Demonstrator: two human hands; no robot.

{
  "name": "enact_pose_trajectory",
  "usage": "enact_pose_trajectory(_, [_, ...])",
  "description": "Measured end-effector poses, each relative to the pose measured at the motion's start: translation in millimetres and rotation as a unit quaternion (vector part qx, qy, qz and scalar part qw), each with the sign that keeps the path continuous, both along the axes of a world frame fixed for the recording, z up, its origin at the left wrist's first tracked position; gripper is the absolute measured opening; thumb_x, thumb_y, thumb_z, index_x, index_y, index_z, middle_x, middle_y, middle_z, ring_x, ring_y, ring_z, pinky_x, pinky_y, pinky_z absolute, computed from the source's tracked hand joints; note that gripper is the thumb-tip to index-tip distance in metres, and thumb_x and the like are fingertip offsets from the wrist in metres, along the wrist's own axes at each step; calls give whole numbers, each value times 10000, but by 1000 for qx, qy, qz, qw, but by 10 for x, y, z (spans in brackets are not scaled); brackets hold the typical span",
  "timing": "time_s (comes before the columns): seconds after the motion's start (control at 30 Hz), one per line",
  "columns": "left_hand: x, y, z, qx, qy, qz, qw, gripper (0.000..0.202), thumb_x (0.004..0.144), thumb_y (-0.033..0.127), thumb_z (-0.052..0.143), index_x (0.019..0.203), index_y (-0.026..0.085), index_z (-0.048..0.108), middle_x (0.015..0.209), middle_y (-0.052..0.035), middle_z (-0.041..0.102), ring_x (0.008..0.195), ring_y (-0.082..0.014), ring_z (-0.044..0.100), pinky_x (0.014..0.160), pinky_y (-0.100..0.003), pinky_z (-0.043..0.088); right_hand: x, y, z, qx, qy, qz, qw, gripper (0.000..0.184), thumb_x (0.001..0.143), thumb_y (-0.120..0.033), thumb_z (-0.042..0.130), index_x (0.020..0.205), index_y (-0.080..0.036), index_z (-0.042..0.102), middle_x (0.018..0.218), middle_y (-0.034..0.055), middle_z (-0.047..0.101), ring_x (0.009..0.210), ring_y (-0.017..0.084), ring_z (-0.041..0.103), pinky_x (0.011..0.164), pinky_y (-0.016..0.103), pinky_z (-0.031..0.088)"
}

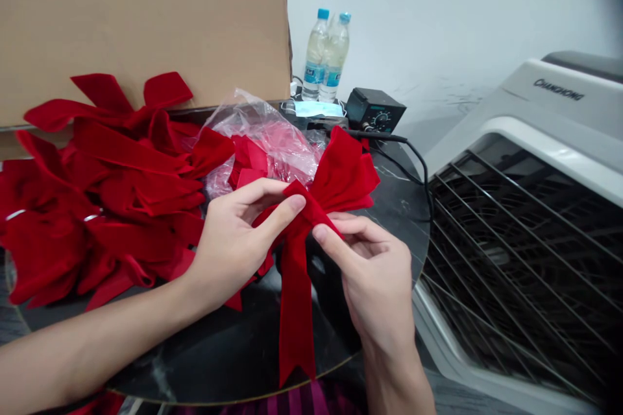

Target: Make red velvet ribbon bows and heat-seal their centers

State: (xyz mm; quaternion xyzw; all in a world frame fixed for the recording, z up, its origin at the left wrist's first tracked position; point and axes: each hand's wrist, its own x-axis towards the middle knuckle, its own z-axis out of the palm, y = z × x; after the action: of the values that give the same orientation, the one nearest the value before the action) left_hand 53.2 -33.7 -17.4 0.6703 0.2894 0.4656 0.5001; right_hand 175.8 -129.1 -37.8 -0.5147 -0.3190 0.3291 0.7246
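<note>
My hands hold a red velvet bow (311, 220) up over a round black marble tabletop (233, 350). My left hand (233, 240) pinches the bow's knot from the left, thumb on top. My right hand (370, 279) pinches the same knot from the right. The bow's two loops rise behind my fingers, and a long tail hangs toward the table. To the left lies a heap of finished red velvet bows (107, 188), close to my left wrist. A clear plastic bag (263, 136) with red velvet inside sits just beyond my left hand.
A large cardboard box (136, 32) stands upright behind the bows. Beyond the bag are two plastic water bottles (326, 55), a blue face mask (318, 109) and a black control unit with a dial (376, 110) and a cord. A white fan heater with a metal grille (520, 240) stands on the right.
</note>
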Motion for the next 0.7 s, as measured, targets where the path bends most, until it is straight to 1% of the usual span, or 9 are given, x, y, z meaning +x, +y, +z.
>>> enact_pose_trajectory(0.1, [-3, 0, -7, 20, -3, 7, 1000, 39, 882, 225, 767, 884, 197, 739, 846, 74, 781, 790, -42, 720, 724, -53, 524, -9, 4, 2, 1, 14, 6, 1000, 88, 786, -188, 856, 826, -230, 790, 863, -17, 790, 807, 104, 742, 794, 185, 597])
enact_pose_trajectory(0.3, [-12, -14, -17, 54, -1, 22, 998, 6, 902, 209, 744, 906, 206, 741, 870, 73, 780, 824, -43, 719, 806, -69, 532, 2, 16, 21, -4, 16, 30, 999, 113, 794, -203, 851, 894, -235, 810, 890, -3, 793, 808, 114, 721, 789, 207, 593])
enact_pose_trajectory(0.4, [-16, -28, -19, 56, 5, 23, 998, 10, 905, 213, 741, 904, 207, 732, 868, 73, 772, 822, -42, 715, 792, -65, 529, 9, 5, 19, -6, 11, 22, 1000, 78, 796, -209, 852, 853, -224, 800, 869, -2, 786, 804, 117, 719, 782, 207, 588])
enact_pose_trajectory(0.5, [-18, -33, -21, 41, 2, 22, 999, 28, 909, 224, 737, 904, 204, 717, 859, 69, 755, 811, -48, 708, 755, -70, 529, 2, -11, 10, -1, 10, 15, 1000, 60, 818, -222, 837, 816, -215, 777, 852, -2, 778, 792, 115, 718, 774, 206, 581])
enact_pose_trajectory(0.6, [-19, -28, -15, 30, 5, 11, 999, 45, 914, 236, 730, 891, 205, 707, 832, 66, 735, 785, -51, 696, 711, -72, 522, -15, -17, 1, 7, 4, 5, 1000, 79, 839, -231, 821, 801, -206, 756, 855, 2, 769, 784, 111, 705, 763, 207, 574])
enact_pose_trajectory(0.7, [-19, -20, -4, 35, 10, 3, 999, 45, 923, 235, 718, 890, 209, 703, 821, 63, 725, 778, -55, 688, 721, -83, 522, -37, -11, -4, 13, -2, -14, 1000, 103, 849, -240, 812, 791, -203, 735, 841, -2, 757, 773, 106, 697, 749, 206, 570])
